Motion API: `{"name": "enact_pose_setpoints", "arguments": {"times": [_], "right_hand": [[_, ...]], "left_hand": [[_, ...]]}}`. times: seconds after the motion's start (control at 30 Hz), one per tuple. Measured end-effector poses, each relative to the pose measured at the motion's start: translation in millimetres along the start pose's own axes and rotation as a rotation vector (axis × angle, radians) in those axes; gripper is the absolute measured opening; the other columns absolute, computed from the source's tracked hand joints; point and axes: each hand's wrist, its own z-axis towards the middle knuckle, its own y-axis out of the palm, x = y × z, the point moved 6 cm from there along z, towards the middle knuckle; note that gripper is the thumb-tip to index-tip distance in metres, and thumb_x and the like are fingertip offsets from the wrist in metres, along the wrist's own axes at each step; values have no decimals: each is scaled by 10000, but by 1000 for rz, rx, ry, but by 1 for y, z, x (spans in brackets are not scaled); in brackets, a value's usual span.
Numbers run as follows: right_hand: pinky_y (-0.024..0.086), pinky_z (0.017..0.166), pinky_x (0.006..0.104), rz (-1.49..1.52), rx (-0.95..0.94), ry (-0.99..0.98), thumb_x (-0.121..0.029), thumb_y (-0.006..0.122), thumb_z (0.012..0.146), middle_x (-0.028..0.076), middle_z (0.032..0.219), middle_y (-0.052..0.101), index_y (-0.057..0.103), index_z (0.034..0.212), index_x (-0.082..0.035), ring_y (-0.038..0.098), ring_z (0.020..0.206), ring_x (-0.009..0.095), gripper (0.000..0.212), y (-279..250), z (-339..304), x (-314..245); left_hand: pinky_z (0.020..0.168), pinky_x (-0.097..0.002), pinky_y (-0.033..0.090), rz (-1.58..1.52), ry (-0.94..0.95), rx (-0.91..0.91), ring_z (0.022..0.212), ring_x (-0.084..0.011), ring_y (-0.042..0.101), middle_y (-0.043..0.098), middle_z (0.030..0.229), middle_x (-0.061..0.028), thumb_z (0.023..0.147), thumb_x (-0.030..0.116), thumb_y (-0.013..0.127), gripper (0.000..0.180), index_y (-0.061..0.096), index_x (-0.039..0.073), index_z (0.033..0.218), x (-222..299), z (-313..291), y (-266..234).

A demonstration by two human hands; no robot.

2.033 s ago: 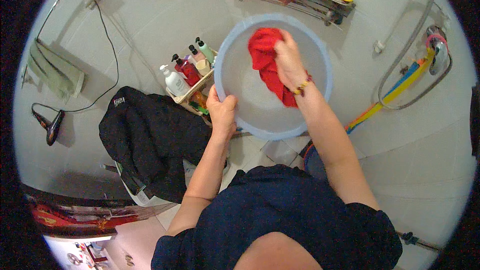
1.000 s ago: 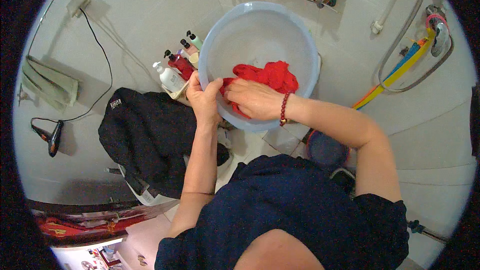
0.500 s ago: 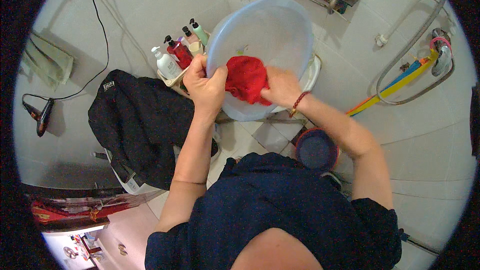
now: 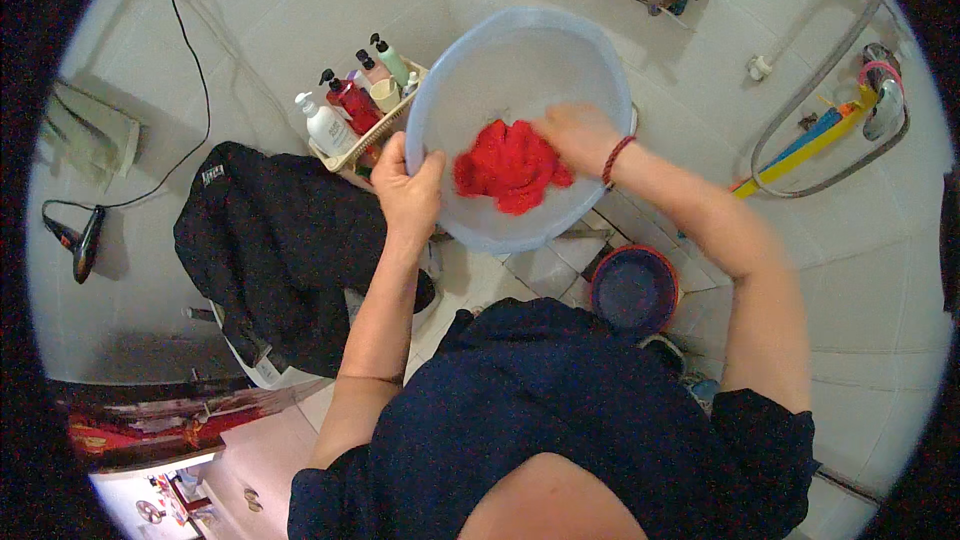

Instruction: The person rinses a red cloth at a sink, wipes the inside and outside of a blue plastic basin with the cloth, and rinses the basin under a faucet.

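A pale blue plastic basin (image 4: 520,240) is held in front of me, its inside facing up toward me. My left hand (image 4: 408,185) grips its left rim, thumb on the inner side. A crumpled red cloth (image 4: 512,168) lies bunched on the basin's bottom. Just to the right of the cloth, inside the basin, is my right hand (image 4: 583,140), with a dark red bead bracelet at the wrist. Motion smears its fingers, so whether they touch the cloth is unclear.
Pump bottles and a cup fill a cream caddy (image 4: 345,158) left of the basin. Black clothing (image 4: 290,240) hangs nearer on the left. A dark bucket with a red rim (image 4: 635,290) stands at lower right. A shower hose (image 4: 765,165) loops along the right wall.
The basin has tilted to show more of its inside. My right hand has moved up and right from the red cloth, which is now spread lower and wider on the bottom.
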Motion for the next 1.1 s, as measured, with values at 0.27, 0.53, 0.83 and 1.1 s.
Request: {"name": "enact_pose_setpoints", "arguments": {"times": [0.27,0.53,0.83,1.1], "right_hand": [[452,784,381,-124,820,-102,-146,515,784,145,1026,542,449,1177,-136,547,935,305,399,-76,-3,-4],[451,810,441,645,-149,138,-262,551,797,228,1059,576,396,1261,-80,561,957,398,523,59,-11,-50],[378,969,332,1015,704,-27,-119,649,776,66,1255,486,440,1237,-60,476,1139,191,510,-124,-49,11],[430,932,425,1945,1159,252,-334,420,914,115,1241,489,405,1275,-75,481,1134,267,445,-59,-131,57]], "left_hand": [[525,-211,345,-99,-127,-50,586,-44,421,473,659,43,689,-24,539,77,505,35,726,-6,-5,13],[565,-210,358,-225,-167,-27,598,-56,435,507,682,26,684,-30,586,142,489,68,718,-36,-11,1],[651,-251,415,-415,-348,271,696,-104,506,559,789,-19,749,21,592,124,515,53,842,-82,-11,-48],[816,-365,432,-706,-254,432,911,-182,509,521,1011,-76,749,-6,548,325,447,40,1054,-83,-1,-63]]}}
